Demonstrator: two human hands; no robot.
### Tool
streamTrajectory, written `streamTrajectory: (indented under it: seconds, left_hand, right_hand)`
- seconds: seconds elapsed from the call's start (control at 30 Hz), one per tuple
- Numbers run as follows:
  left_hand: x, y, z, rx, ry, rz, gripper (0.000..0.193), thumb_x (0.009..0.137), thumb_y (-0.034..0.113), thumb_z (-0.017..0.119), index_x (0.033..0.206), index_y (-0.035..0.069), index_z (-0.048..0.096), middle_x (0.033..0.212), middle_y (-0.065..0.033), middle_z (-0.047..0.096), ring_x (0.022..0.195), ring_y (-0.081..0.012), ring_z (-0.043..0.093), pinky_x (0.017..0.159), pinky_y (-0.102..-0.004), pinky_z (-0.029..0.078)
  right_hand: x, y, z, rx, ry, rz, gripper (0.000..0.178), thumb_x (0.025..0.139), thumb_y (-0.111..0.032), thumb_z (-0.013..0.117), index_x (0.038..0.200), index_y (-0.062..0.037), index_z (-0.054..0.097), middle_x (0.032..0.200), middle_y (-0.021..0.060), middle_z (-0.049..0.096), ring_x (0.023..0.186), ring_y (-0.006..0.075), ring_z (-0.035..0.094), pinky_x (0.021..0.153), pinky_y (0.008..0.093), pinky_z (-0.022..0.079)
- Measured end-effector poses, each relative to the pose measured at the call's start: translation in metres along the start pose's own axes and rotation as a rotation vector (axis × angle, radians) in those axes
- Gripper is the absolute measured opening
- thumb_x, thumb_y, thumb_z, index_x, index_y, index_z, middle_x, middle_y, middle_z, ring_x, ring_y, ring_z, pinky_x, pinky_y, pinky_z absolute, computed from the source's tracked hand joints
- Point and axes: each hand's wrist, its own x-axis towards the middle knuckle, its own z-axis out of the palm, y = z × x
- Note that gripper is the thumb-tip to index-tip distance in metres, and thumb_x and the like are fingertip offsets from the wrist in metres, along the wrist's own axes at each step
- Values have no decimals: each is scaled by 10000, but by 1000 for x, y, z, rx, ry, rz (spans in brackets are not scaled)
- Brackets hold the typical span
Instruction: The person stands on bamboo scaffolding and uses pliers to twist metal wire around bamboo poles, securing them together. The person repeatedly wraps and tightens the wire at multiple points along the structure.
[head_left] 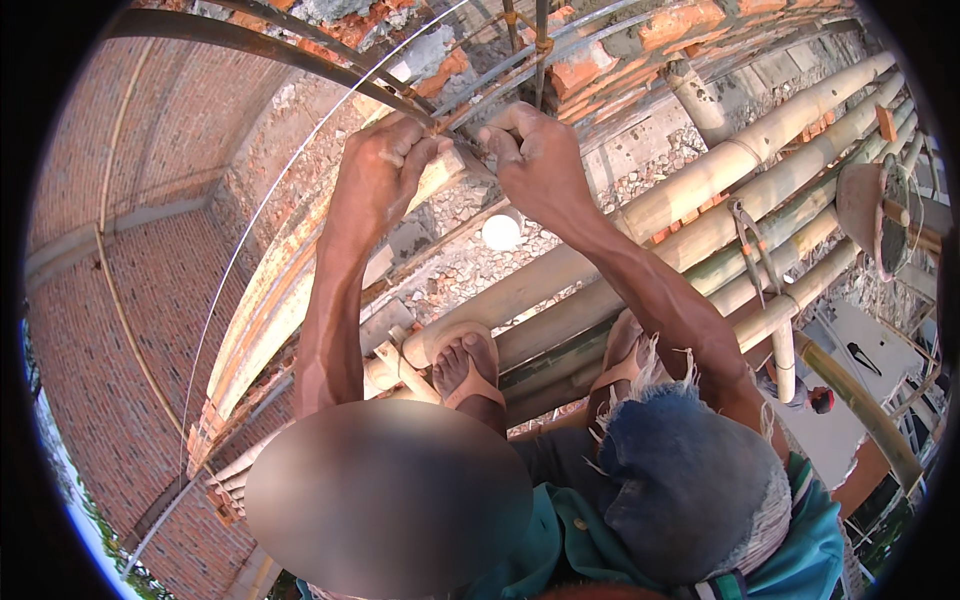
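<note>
- A brick wall point(130, 320) is filling the left of the frame.
- Bamboo poles point(760, 140) are crossing the right; keeping both feet point(465, 367) planted on them should be helping balance.
- Dark metal rods point(180, 27) are slanting from upper left to upper centre, reaching the left hand point(385, 160); steadying them there would be helping.
- Its fingers are curling nearly closed; the right hand point(530, 150) is bunching its own just beside. What either is gripping, one cannot tell.

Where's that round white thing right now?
In the head picture, the round white thing shows slightly right of centre, below the right hand, above the bamboo poles.
</note>
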Motion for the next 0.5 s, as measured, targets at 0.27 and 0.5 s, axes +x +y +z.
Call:
streamTrajectory:
  seconds: [0.27, 0.5]
  left_hand:
    - [-5, 12, 0, 34, 49, -62, 264, 949, 160, 715, 861, -68, 615, 829, -222, 599, 728, -387, 578, 702, -497, 454]
    - [-5, 14, 4, -1, 33, -141, 254, 974, 135, 685, 847, -72, 611, 772, -187, 544, 709, -342, 521, 708, -477, 433]
  right_hand:
    - [-30, -28, -34, -34, -118, -204, 160, 986, -139, 668, 933, 11, 680, 740, 143, 633, 636, 211, 642, 601, 358, 478]
    - [-76, 79, -186, -810, 32, 309, 386, 1013, -340, 619, 1197, -2, 656, 1061, 238, 700, 988, 416, 677, 869, 492, 530]
